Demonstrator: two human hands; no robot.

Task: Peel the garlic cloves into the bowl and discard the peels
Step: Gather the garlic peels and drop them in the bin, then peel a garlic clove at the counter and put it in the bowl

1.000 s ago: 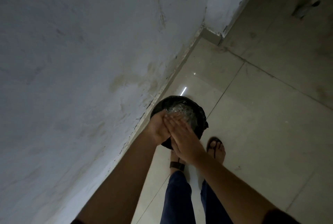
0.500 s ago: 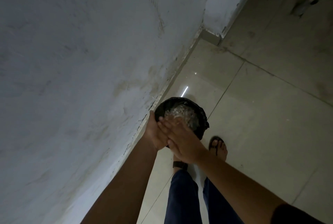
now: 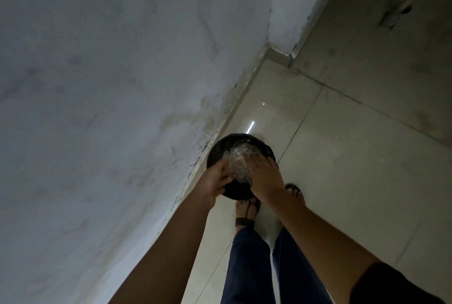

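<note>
In the head view, the step in hand seemed to be the last one, shedding the peels; both hands were held over a black-lined bin (image 3: 215, 154) that stood on the tiled floor (image 3: 342, 171) against the wall (image 3: 110, 83). To do it well, the hands should stay low and inside the rim, since dry garlic skin is light and drifts; palms rubbed together and fingers flicked downward would likely free the bits that cling; the floor round the bin is worth a look afterwards for strays.

The left hand (image 3: 212, 181) hung over the near left part of the rim, its thumb up and its fingers bent inward toward the other hand; whether they pinched any peel I cannot tell in that dim light. The right hand (image 3: 265, 177) was beside it and apart from it, palm down, its fingers (image 3: 256, 160) straight and spread over the opening, holding nothing that showed. Both forearms reached down and forward from the bottom of the view, nearly straight.

A pale crinkled heap (image 3: 238, 156) lay inside the bin between the hands; peels could not be told from wrapping there. The bowl and the cloves were out of view. The person's sandalled feet (image 3: 247, 208) stood just behind the bin.
</note>
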